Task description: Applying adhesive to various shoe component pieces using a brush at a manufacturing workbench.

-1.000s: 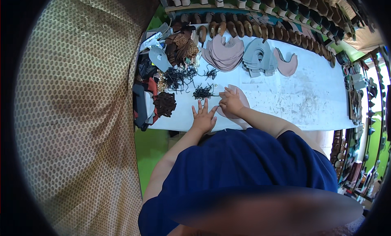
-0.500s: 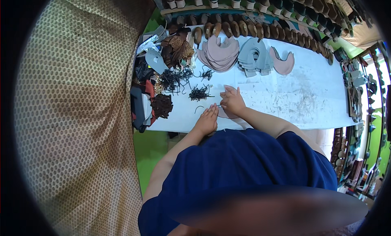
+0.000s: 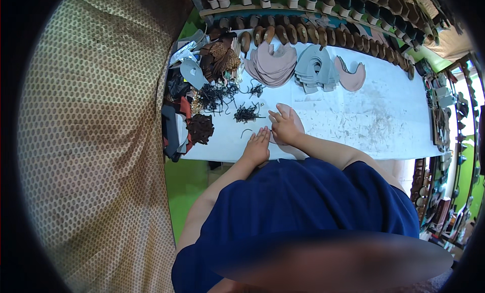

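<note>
A curved pink upper piece (image 3: 296, 120), likely leather, lies on the white-covered table (image 3: 333, 136) in front of me. My right hand (image 3: 286, 129) rests over it with fingers spread, hiding its middle. Beside its left edge my left hand (image 3: 258, 147) lies with fingers stretched out and thumb apart, fingertips close to my right hand. Whether a thin strip lies under the fingertips is too small to tell. A heap of short black strips (image 3: 246, 113) sits just beyond my hands, and one single thin dark strip (image 3: 246, 132) lies curled left of them.
Stacked pink pieces (image 3: 273, 70), grey pieces (image 3: 316, 70) and a smaller pink pile (image 3: 351, 77) lie farther back. Leather scraps (image 3: 217, 60), black strips (image 3: 214, 97) and a dark brown bundle (image 3: 200, 130) crowd the left. Shoes and wooden lasts (image 3: 303, 34) line the back; a patterned curtain (image 3: 101, 141) hangs left.
My right hand has loosened from a pinch to spread fingers, and more of the pink piece shows beyond it. My left thumb has moved apart from its fingers.
</note>
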The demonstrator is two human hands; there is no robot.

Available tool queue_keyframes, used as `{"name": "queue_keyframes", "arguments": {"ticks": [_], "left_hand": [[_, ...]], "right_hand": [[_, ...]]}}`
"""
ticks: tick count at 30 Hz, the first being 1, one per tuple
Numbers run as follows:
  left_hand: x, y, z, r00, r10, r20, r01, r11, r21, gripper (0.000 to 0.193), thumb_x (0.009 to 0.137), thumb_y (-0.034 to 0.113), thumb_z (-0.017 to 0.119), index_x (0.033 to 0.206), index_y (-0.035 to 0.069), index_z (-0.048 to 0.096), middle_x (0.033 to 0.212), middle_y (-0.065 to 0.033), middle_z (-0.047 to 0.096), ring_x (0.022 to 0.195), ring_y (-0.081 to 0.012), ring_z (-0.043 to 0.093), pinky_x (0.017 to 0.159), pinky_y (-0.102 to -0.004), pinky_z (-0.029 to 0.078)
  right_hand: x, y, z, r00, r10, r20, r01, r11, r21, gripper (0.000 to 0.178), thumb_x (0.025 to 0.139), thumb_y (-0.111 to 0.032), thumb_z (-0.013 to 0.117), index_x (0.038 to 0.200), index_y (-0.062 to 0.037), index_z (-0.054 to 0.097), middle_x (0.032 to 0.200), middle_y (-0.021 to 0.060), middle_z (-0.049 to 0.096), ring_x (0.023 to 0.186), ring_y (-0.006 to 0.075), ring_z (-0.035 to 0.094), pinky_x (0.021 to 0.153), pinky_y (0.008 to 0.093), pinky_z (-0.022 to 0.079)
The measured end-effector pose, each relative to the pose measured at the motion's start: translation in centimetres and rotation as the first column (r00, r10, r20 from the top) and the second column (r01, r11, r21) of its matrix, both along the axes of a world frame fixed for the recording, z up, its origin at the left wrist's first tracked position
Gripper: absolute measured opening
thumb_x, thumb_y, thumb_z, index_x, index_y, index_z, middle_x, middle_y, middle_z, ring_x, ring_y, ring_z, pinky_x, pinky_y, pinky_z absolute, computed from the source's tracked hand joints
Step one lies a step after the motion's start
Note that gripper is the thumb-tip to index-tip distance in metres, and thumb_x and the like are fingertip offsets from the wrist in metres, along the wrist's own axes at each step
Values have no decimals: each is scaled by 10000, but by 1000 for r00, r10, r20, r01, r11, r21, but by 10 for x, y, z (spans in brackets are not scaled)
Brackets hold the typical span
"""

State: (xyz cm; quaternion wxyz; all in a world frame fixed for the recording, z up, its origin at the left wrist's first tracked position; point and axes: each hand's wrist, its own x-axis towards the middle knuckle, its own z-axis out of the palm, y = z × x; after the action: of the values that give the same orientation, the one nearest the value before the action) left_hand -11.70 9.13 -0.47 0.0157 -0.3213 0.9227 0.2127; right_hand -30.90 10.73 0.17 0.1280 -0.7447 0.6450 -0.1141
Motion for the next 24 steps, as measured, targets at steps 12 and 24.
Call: {"name": "queue_keyframes", "arguments": {"ticks": [12,24], "left_hand": [[-11,2,-6,997,27,74,-16,989,-148,671,816,143,464,1465,-7,384,1527,-187,399,1407,-306,405,1167,-463,286],[51,-27,5,872,446,-201,-469,879,-81,567,862,196,575,1397,23,497,1585,-257,224,1464,-419,226,1181,-510,214]], "right_hand": [[-10,15,-27,974,204,-100,-224,936,-272,338,845,-236,629,1118,-58,719,1507,72,439,1472,349,238,1120,693,185],[-44,18,-24,936,-227,269,236,972,-2,200,792,-210,712,985,-182,759,1410,78,527,1414,417,328,1081,694,265]]}}
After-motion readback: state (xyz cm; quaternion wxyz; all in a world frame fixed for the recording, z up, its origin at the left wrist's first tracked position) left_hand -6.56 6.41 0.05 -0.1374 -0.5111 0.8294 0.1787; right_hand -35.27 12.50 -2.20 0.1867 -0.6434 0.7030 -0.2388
